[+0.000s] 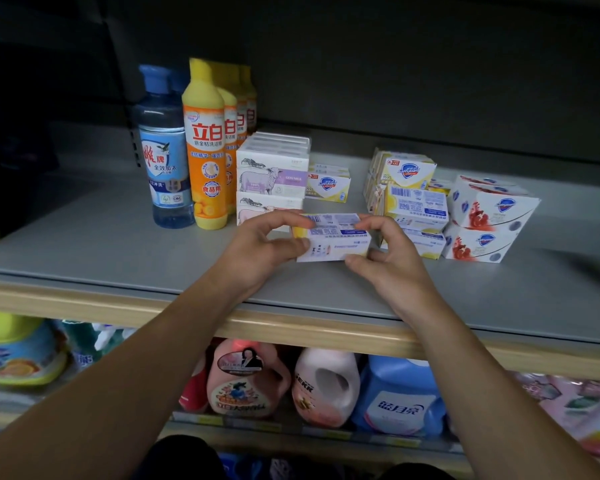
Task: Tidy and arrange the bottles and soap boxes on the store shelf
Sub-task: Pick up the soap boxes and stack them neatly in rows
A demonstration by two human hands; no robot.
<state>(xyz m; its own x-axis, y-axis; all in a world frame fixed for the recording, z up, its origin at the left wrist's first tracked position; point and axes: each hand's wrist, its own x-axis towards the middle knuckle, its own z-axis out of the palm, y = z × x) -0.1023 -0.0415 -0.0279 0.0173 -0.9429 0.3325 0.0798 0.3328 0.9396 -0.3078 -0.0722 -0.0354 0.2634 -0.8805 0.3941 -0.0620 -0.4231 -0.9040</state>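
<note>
Holding a soap box (pixel 333 239) between both hands, the person leans in over the grey shelf (pixel 94 251). The left hand (pixel 260 247) grips the box's left end, thumb underneath and fingers (pixel 284 216) curled over the top edge. The right hand (pixel 392 251) pinches the right end the same way, with the thumb low and the fingertips on the upper corner. The box is white with a yellow end and blue print, its back panel with the barcode turned up, and it sits just above the shelf surface near the front; whether it touches the shelf I cannot tell.

Behind the left hand stand two stacked cow-milk soap boxes (pixel 272 178), with a yellow Safeguard box (pixel 328 187) just to their right. Further left, upright, are an orange dish-soap bottle (pixel 205 150) with more of the same lined up behind it, and a clear blue bottle (pixel 163 150) beside it. To the right of the held box lies a loose heap of yellow Safeguard boxes (pixel 409 188), some tilted, and next to them two stacked white boxes with red print (pixel 489 220).

On the shelf below are a pink detergent jug (pixel 246 382), a pale pink jug (pixel 326 386) and a blue jug (pixel 399 396).
</note>
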